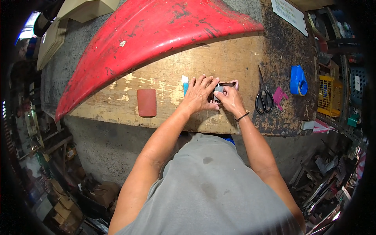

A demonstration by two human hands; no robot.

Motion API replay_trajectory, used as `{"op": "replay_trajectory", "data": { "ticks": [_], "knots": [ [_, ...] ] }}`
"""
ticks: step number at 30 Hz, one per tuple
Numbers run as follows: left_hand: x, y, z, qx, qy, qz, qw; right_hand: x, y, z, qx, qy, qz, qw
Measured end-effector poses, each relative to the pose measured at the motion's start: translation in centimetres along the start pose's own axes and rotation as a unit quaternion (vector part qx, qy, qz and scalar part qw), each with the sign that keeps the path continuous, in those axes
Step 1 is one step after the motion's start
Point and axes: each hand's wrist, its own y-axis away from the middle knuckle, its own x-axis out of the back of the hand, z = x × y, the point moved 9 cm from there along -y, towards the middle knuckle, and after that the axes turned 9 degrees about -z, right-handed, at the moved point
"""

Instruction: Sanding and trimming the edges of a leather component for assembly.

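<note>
My left hand (198, 94) is spread flat, fingers apart, over the left part of a small pinkish frame-like object (234, 83) on the wooden bench, partly hidden by both hands. Inside or on it, my right hand (229, 100) pinches a small grey block (218, 89). Left of my left hand lies a light blue strip with a white end (185, 89), partly covered by my fingers. A reddish-brown rectangular pad (147, 103) lies farther left. To the right are black scissors (264, 102), magenta scraps (280, 95) and a blue tape dispenser (299, 81).
A large red curved panel (152, 31) spans the back of the worn bench (117, 109). A clipboard (290, 15) lies at the back right, brown paper sheets (53, 41) at the back left. A yellow crate (329, 95) stands beyond the right edge; cardboard boxes (102, 194) lie below left.
</note>
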Motion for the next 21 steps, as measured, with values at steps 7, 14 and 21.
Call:
{"op": "replay_trajectory", "data": {
  "ticks": [7, 14, 21],
  "knots": [
    [2.1, 0.5, 0.6, -0.067, 0.022, 0.054, 0.996, 0.2, 1.0, -0.8, 0.054, -0.031, 0.009, 0.998],
    [5.4, 1.1, 0.9, -0.074, 0.159, 0.162, 0.971, 1.4, 3.3, -4.3, 0.137, -0.011, 0.010, 0.990],
    [4.2, 1.7, -1.9, 0.074, 0.273, 0.227, 0.932, 3.1, 4.5, -4.4, 0.199, -0.016, 0.070, 0.977]
  ]
}}
